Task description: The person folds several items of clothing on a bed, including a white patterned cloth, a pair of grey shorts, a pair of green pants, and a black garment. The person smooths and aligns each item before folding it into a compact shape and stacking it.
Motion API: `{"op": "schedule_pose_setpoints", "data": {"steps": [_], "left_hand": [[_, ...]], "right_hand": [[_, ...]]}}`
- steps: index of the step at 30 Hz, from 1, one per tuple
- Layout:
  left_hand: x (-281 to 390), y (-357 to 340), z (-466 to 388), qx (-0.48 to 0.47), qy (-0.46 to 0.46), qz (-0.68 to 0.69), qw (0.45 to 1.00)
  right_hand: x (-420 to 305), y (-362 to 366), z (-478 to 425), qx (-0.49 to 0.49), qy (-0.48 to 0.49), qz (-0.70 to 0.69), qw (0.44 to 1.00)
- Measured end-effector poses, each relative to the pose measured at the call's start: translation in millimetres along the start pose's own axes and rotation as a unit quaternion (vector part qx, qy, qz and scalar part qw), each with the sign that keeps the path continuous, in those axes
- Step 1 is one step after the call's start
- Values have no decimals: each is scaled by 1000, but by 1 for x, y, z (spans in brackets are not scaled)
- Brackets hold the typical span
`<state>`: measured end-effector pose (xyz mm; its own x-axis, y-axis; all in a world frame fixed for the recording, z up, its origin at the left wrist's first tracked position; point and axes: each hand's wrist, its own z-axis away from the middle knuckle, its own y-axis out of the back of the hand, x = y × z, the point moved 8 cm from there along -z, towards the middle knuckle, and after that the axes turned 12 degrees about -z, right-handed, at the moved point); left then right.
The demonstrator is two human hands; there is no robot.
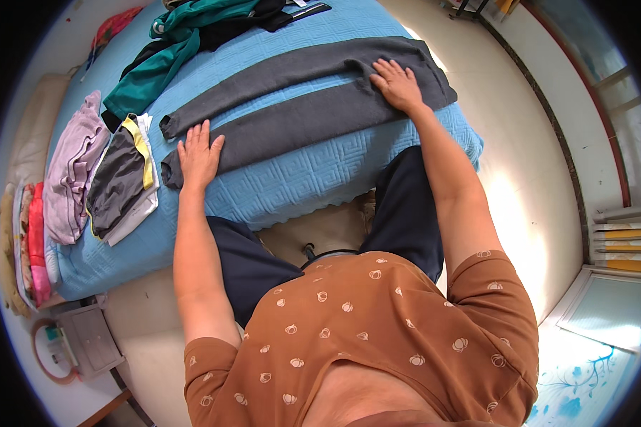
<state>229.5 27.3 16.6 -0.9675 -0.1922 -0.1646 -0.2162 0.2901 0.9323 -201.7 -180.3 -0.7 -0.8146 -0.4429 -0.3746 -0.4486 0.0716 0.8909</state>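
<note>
A pair of dark grey trousers (pixel 299 120) lies spread flat across a blue quilted bedspread (pixel 310 173), its legs slightly apart and its waist end to the right. My left hand (pixel 199 157) rests palm down near the cuff of the closer leg, fingers apart. Flat on the upper part, near where the legs meet, is my right hand (pixel 398 85), also with spread fingers. Neither hand grips the cloth. The two cuffs show at the left end, their openings dark.
Left on the bed are a mauve folded garment (pixel 75 176) and a dark grey garment with yellow trim (pixel 122 176) over white cloth. A green and black garment (pixel 160 69) lies crumpled beyond the trousers. Folded bedding (pixel 36 240) stands at the far left. A grey cabinet (pixel 90 339) is lower left.
</note>
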Motion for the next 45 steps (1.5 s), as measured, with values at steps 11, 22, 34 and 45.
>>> {"op": "schedule_pose_setpoints", "data": {"steps": [11, 22, 34, 45], "left_hand": [[-42, 47, -91, 134, -69, 18, 988], [-102, -10, -148, -176, -3, 184, 967], [-76, 23, 2, -209, -26, 272, 939], [-65, 21, -25, -315, -32, 198, 928]], "right_hand": [[26, 50, -99, 5, 17, 65, 998], [24, 63, -145, -144, -141, -7, 979], [-10, 80, 53, -105, 5, -51, 993], [-6, 57, 39, -225, 41, 66, 971]]}}
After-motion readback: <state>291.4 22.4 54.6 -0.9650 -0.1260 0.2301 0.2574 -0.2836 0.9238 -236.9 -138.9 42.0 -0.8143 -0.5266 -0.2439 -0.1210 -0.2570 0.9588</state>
